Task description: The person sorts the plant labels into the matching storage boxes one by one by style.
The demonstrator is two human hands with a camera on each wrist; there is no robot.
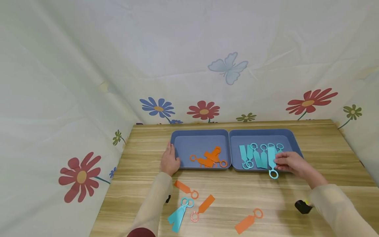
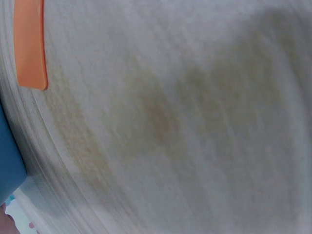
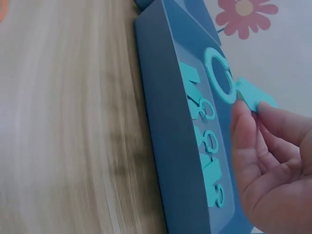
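My right hand [image 1: 293,163] pinches a turquoise ring-ended tag [image 1: 271,158] between thumb and fingers, above the right blue tray [image 1: 293,144]. In the right wrist view the ring of that turquoise tag [image 3: 219,75] hangs over the tray wall. Several more turquoise tags [image 1: 262,158] lie inside this tray. My left hand [image 1: 169,161] rests against the left side of the left blue tray [image 1: 189,138], fingers fairly straight. Several orange tags [image 1: 208,159] overlap in that tray's near right part. Only a bit of the left hand [image 2: 6,223] appears in the left wrist view.
On the wooden table [image 1: 142,144] before the trays lie three loose orange tags, one of them [image 1: 248,222] at the front, and some overlapping turquoise tags [image 1: 178,215]. A black object [image 1: 303,206] sits by the right forearm. A flowered curtain [image 1: 177,65] stands behind.
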